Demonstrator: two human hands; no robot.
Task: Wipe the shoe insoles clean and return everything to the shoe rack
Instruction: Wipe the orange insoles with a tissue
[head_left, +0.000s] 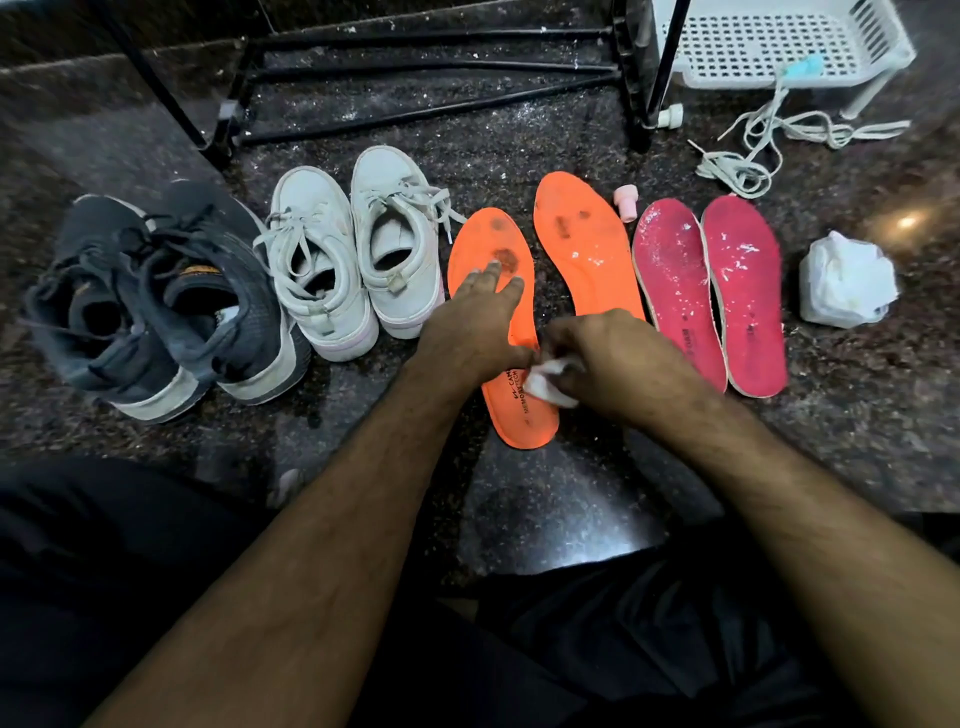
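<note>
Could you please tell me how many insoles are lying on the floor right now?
4. One orange insole under the hands, a second orange insole right of it, then two pink insoles side by side: and. The shoes could hide more.

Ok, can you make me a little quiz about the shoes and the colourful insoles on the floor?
1. True or false: the left hand presses flat on an orange insole.
2. What does the right hand hold? A) a shoelace B) a white wipe C) a brush
3. How many pink insoles lie on the floor?

Key: 1. True. 2. B, pinched in its fingers on the orange insole's heel. 3. Two, side by side, right of the second orange insole.
</note>
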